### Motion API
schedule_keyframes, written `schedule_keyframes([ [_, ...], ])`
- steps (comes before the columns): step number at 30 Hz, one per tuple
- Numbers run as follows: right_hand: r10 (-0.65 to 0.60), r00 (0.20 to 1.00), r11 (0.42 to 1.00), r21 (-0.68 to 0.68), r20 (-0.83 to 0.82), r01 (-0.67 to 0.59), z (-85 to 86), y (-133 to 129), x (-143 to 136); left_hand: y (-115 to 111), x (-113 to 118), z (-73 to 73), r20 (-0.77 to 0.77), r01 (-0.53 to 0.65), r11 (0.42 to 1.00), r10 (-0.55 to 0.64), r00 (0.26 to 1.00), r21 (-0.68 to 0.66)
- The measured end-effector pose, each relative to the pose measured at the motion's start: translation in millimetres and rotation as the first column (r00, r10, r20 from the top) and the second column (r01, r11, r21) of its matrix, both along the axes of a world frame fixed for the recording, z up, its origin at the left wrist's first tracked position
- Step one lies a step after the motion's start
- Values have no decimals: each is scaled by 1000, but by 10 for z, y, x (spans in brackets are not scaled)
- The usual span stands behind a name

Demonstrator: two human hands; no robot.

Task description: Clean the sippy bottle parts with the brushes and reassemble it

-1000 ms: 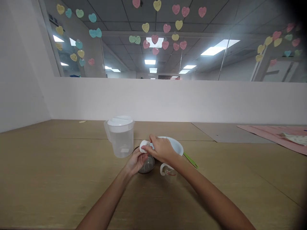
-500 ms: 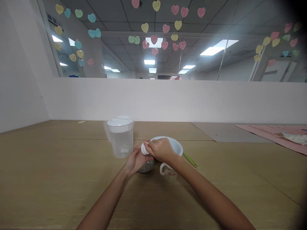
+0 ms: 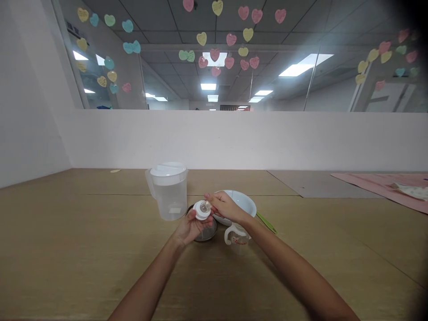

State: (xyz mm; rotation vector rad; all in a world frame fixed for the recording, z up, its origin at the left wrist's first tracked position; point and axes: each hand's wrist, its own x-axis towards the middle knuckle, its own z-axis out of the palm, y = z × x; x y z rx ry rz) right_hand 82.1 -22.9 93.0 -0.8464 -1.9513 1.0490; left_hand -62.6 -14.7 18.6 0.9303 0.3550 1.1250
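White cap (image 3: 199,214) with clear teat (image 3: 205,206) hanging above surface (image 3: 83,249), well in from near edge. Left hand (image 3: 190,228) pinching cap between thumb and fingers. Right hand (image 3: 226,208) bunching fingers right at teat, can't tell if actually gripping it. Clear cup with white handle (image 3: 239,240) and dark-rimmed round dish (image 3: 207,233) sitting nearby, white bowl (image 3: 248,203) and lidded pitcher (image 3: 171,196) standing closer to far edge.
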Motion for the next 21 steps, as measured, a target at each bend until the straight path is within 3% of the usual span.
schedule_keyframes([
  [3,-85,994,983,168,73,72,49,-14,33,-13,9,60,41,-50,997,48,998,67],
  [7,-351,902,842,506,251,187,149,-53,129,-3,1,128,105,-130,984,118,987,118],
  [10,-409,859,778,611,309,150,172,-56,173,16,7,128,86,-145,985,137,987,92],
  [15,-248,921,874,480,302,78,178,-61,177,9,48,87,15,-147,985,146,989,86],
  [19,-22,990,976,217,141,-9,183,-25,206,-11,52,89,-23,-138,984,142,990,115],
  [21,35,998,993,110,53,-40,179,15,225,-14,59,104,-36,-158,977,165,986,143],
])
